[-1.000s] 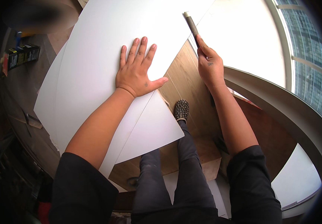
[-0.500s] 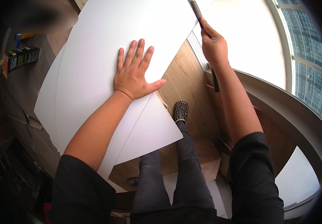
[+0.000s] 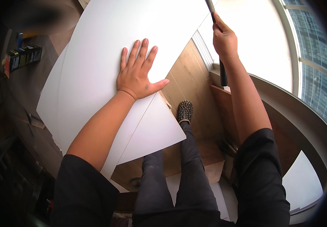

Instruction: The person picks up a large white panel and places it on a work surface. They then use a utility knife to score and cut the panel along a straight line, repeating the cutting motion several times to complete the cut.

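My left hand (image 3: 135, 77) lies flat with fingers spread on a large white board (image 3: 95, 45), close to its right edge and a corner where thinner seams or sheet edges cross it. My right hand (image 3: 224, 41) grips a long dark rod-shaped tool (image 3: 223, 75), held upright along the board's upper right side; its far end runs out of the top of the view and its lower end sticks out below my fist.
A wood-look floor (image 3: 178, 68) shows under the board, with my patterned shoe (image 3: 185, 111) on it. A wooden box (image 3: 212, 162) is beside my legs. At right are a curving window (image 3: 311, 45), a brown panel (image 3: 220, 102) and a white sheet (image 3: 303, 178). A dark printed box (image 3: 23, 58) lies left.
My right hand has moved up and to the right with the dark tool, whose top end has passed out of view. My left hand has stayed almost in place on the board.
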### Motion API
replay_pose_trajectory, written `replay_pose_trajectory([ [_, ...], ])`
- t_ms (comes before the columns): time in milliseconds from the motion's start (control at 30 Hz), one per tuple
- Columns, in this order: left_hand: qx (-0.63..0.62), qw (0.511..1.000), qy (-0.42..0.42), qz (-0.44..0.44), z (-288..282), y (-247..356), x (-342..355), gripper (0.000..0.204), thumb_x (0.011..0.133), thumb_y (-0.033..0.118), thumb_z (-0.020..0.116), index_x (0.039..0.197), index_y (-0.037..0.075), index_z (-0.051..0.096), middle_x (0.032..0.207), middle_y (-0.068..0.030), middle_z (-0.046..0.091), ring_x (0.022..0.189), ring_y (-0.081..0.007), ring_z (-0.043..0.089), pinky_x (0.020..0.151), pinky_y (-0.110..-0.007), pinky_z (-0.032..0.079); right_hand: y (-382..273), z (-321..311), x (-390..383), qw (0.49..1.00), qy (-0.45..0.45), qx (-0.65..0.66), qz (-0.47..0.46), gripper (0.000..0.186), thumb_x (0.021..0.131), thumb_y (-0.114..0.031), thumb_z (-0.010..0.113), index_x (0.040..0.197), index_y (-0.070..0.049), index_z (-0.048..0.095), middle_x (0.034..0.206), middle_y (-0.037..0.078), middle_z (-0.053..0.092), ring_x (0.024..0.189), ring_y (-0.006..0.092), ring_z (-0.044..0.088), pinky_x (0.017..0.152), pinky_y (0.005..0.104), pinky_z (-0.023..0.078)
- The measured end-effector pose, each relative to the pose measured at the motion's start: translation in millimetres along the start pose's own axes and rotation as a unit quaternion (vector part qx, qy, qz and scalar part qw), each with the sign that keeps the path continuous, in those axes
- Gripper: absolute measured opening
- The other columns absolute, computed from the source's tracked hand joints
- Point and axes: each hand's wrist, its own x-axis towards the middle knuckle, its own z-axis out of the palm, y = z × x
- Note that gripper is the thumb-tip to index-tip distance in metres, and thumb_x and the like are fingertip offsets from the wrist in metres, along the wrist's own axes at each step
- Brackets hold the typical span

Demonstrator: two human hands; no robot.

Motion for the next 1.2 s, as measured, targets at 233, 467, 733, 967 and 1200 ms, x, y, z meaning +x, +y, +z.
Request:
replay_pose_trajectory([
  [233,0.006,1.000,0.003,-0.005,1,-1,-1,0.096,0.082,0.061,0.072,0.158,0.014,0.038,0.167,-0.0179,0.030,0.155,-0.0386,0.024,0.125,-0.060,0.013,41,28,-68,0.990,-0.067,0.041,-0.117,0.046,0.105,-0.014,0.055,0.148,-0.028,0.059,0.088,0.014,0.063,0.083,0.0252,0.063,0.083,0.0349,0.052],
  [467,0.047,0.997,-0.039,-0.041,3,0,-2,0.102,0.086,0.081,0.053,0.164,0.021,0.027,0.172,-0.0071,0.019,0.160,-0.0238,0.012,0.130,-0.050,0.002,51,52,-184,0.981,-0.107,0.074,-0.141,0.065,0.093,0.008,0.057,0.149,-0.025,0.058,0.086,0.015,0.057,0.077,0.0279,0.059,0.079,0.0332,0.052],
  [733,0.036,0.998,0.005,-0.052,9,-1,-1,0.082,0.100,0.062,0.044,0.163,0.011,0.029,0.171,-0.0095,0.024,0.160,-0.0238,0.015,0.130,-0.049,0.004,50,61,-147,0.975,-0.056,0.094,-0.191,0.059,0.095,0.006,0.056,0.147,-0.022,0.060,0.086,0.012,0.059,0.076,0.0237,0.058,0.074,0.0331,0.051],
  [967,0.046,0.996,0.020,-0.069,13,-1,-7,0.068,0.104,0.041,0.040,0.161,0.006,0.031,0.170,-0.0129,0.025,0.160,-0.0264,0.016,0.130,-0.049,0.005,69,72,-183,0.966,-0.062,0.106,-0.226,0.062,0.091,0.010,0.059,0.145,-0.021,0.062,0.080,0.011,0.052,0.073,0.0248,0.056,0.071,0.0336,0.051],
  [1200,0.033,0.998,0.021,-0.058,14,-4,-7,0.067,0.102,0.036,0.042,0.160,0.004,0.033,0.170,-0.0142,0.026,0.159,-0.0277,0.017,0.130,-0.049,0.005,62,81,-175,0.969,-0.047,0.094,-0.225,0.051,0.099,0.004,0.062,0.145,-0.018,0.062,0.077,0.004,0.045,0.069,0.0124,0.047,0.069,0.0213,0.042],
])
